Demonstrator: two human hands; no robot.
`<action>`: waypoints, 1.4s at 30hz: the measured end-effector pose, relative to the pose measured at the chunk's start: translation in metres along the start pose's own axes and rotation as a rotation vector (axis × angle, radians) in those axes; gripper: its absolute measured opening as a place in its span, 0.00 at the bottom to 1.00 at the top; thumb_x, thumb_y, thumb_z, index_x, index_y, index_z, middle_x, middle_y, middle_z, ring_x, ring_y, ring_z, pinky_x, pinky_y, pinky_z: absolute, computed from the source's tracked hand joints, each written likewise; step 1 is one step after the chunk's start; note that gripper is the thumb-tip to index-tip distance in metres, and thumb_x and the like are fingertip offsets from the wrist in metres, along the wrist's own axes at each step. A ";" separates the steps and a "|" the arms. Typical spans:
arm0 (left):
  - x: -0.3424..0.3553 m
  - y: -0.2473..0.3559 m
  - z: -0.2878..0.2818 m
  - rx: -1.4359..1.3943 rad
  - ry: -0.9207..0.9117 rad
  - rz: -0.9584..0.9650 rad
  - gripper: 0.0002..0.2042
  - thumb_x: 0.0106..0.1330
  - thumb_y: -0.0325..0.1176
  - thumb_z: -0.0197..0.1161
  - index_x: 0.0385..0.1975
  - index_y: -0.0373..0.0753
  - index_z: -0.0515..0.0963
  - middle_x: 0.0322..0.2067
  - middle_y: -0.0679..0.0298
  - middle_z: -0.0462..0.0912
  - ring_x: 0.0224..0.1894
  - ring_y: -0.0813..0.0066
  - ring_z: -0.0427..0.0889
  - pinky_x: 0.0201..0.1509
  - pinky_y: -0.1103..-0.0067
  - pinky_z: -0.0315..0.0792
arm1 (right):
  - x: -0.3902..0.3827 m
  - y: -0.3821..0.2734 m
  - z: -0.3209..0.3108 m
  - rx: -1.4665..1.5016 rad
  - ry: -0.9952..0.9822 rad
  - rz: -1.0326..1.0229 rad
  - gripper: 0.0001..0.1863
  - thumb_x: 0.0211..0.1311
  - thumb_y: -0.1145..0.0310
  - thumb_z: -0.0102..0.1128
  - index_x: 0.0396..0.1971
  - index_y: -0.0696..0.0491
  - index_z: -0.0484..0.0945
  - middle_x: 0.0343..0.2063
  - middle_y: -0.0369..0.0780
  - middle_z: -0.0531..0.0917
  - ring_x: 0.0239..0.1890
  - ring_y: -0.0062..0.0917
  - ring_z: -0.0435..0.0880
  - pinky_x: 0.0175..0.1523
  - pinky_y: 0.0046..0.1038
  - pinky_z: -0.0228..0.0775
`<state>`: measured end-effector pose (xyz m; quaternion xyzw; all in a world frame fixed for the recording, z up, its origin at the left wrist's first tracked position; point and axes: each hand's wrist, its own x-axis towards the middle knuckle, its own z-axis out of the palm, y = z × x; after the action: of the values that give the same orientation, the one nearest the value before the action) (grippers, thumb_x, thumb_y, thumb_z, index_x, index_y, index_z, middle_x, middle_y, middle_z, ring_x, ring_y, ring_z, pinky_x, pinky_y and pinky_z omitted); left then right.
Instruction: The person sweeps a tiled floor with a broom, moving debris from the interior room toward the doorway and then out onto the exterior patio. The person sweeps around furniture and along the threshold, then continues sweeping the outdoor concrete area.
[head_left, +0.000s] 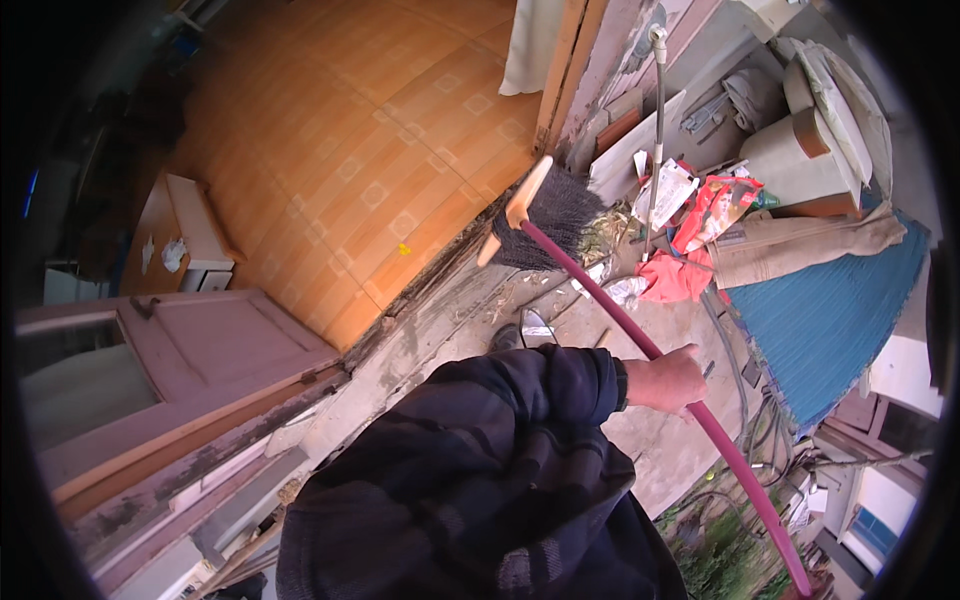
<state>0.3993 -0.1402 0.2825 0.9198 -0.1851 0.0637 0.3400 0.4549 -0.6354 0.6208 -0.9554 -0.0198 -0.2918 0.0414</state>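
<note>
A broom (pixel 545 215) with dark bristles, a wooden head and a long pink-red handle (pixel 600 300) rests its bristles at the doorway threshold. One hand (pixel 672 380), coming out of a dark sleeve, is closed around the handle about midway; I take it as my right hand. The handle runs on past it to the lower right. My left hand is not visible; the dark jacket (pixel 480 480) fills the lower middle of the view.
An orange tiled floor (pixel 370 150) lies inside the doorway, with an open pinkish door (pixel 190 350) at left. Litter, a red bag (pixel 715 210), a blue mat (pixel 820 300), sacks, a pipe and cables crowd the concrete at right.
</note>
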 end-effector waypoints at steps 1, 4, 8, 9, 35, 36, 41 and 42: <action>-0.001 -0.001 -0.005 0.015 0.001 0.010 0.21 0.49 0.59 0.70 0.19 0.46 0.83 0.16 0.62 0.80 0.25 0.62 0.82 0.58 0.64 0.64 | -0.009 0.016 0.003 -0.040 0.000 -0.027 0.24 0.61 0.56 0.68 0.54 0.52 0.81 0.43 0.46 0.85 0.44 0.37 0.84 0.51 0.39 0.77; -0.009 -0.008 -0.012 0.078 0.029 0.046 0.19 0.47 0.57 0.72 0.19 0.46 0.84 0.17 0.64 0.81 0.28 0.64 0.83 0.57 0.64 0.64 | -0.033 0.049 0.027 -0.178 -0.046 -0.331 0.23 0.59 0.57 0.70 0.51 0.54 0.82 0.45 0.47 0.86 0.47 0.39 0.85 0.53 0.41 0.77; -0.044 -0.047 0.000 0.091 -0.073 0.039 0.15 0.47 0.54 0.73 0.19 0.51 0.81 0.17 0.65 0.79 0.29 0.64 0.81 0.55 0.63 0.65 | -0.101 0.035 0.057 -0.160 -0.348 -0.372 0.34 0.45 0.90 0.56 0.59 0.58 0.76 0.48 0.44 0.79 0.32 0.30 0.73 0.39 0.27 0.71; -0.058 -0.058 0.006 0.060 -0.086 -0.002 0.15 0.48 0.54 0.72 0.19 0.50 0.81 0.17 0.64 0.79 0.29 0.62 0.82 0.54 0.62 0.65 | -0.122 0.016 0.071 0.130 -0.362 -0.004 0.22 0.57 0.78 0.57 0.53 0.55 0.79 0.38 0.38 0.76 0.29 0.21 0.70 0.33 0.22 0.66; -0.226 0.044 0.178 0.091 -0.600 -0.373 0.13 0.58 0.50 0.66 0.27 0.47 0.86 0.27 0.56 0.85 0.35 0.54 0.84 0.48 0.61 0.68 | -0.293 0.023 0.036 0.642 -0.566 0.470 0.10 0.71 0.64 0.62 0.37 0.57 0.81 0.27 0.26 0.74 0.28 0.09 0.67 0.33 0.15 0.58; -0.228 0.057 0.186 0.078 -0.599 -0.371 0.13 0.58 0.50 0.66 0.28 0.47 0.86 0.27 0.56 0.85 0.36 0.54 0.84 0.49 0.62 0.67 | -0.298 0.040 0.033 0.649 -0.555 0.436 0.10 0.71 0.65 0.62 0.36 0.57 0.80 0.27 0.27 0.75 0.29 0.10 0.67 0.33 0.15 0.59; -0.225 0.127 0.205 0.058 -0.693 -0.307 0.17 0.58 0.55 0.67 0.28 0.46 0.87 0.25 0.56 0.85 0.34 0.55 0.85 0.47 0.62 0.67 | -0.322 0.128 0.015 0.566 -0.524 0.482 0.09 0.71 0.67 0.61 0.39 0.57 0.82 0.27 0.25 0.74 0.27 0.09 0.65 0.32 0.14 0.56; -0.222 0.141 0.206 0.029 -0.690 -0.250 0.18 0.57 0.55 0.67 0.29 0.46 0.87 0.25 0.56 0.85 0.34 0.55 0.85 0.47 0.63 0.67 | -0.325 0.146 0.009 0.576 -0.495 0.612 0.10 0.72 0.64 0.59 0.40 0.56 0.83 0.26 0.24 0.70 0.27 0.08 0.62 0.31 0.16 0.52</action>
<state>0.1381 -0.3061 0.1568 0.9075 -0.1742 -0.2895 0.2495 0.1995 -0.7845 0.4211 -0.9077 0.1728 -0.0132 0.3822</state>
